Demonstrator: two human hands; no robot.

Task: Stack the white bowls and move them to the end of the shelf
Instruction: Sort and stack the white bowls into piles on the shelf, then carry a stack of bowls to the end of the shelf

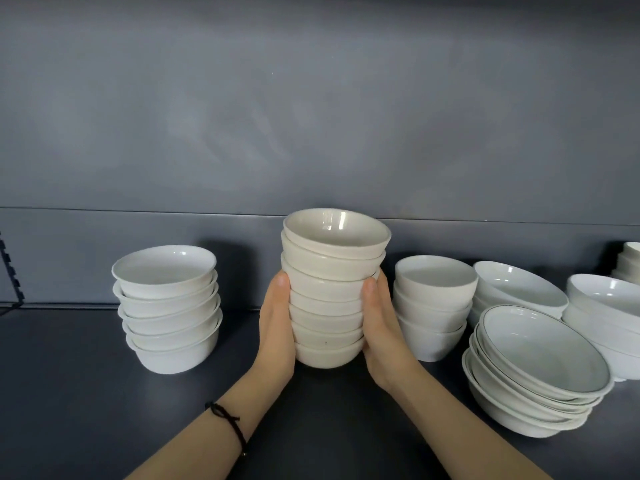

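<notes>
A tall stack of several cream-white bowls stands in the middle of the dark grey shelf, its top bowls tilted slightly. My left hand presses against the stack's left side and my right hand against its right side, thumbs toward me. The stack's base is at the shelf surface; I cannot tell whether it is lifted. A black cord bracelet sits on my left wrist.
A shorter stack of white bowls stands to the left. Right of my hands stand a stack of three bowls, wide rimmed bowls, and more white bowls behind. The shelf's grey back wall rises behind.
</notes>
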